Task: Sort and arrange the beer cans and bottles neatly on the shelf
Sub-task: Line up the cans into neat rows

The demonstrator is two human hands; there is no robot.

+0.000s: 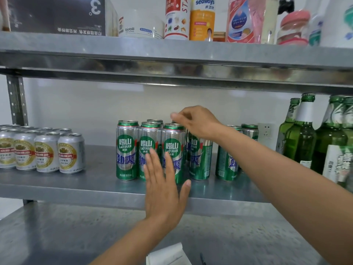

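Nearest, below the tall green cans [128, 150], a grey metal bench [57, 236] carries a sheet of white paper [168, 255] at its front edge.

The left hand [164, 188] rises in front of those cans. It is flat and wide, fingers straight and close together, thumb spread to the right. Its fingertips overlap the second and third cans of the front row; whether they press the metal cannot be told.

The tall green cans stand upright near the front middle of the shelf [95, 180], three labels facing out in the front row and more tops showing behind them.

The right hand [194, 123] reaches in from the right, over the tops of those cans. Its palm covers the top of the can at the right end of the front row, and its fingers are curled and blurred above the rims. Whether it grips a can cannot be told.

Right of the tall green cans, behind the right forearm, two stray green cans [227, 165] stand apart from the block.

Well to the left of the tall green cans, short silver-and-gold cans [70, 153] stand in tight rows.

Far right of them stand green glass bottles [303, 134], with a wall socket [266, 131] on the wall behind.

Above the tall green cans, an upper shelf [172, 52] holds household bottles [202, 18].
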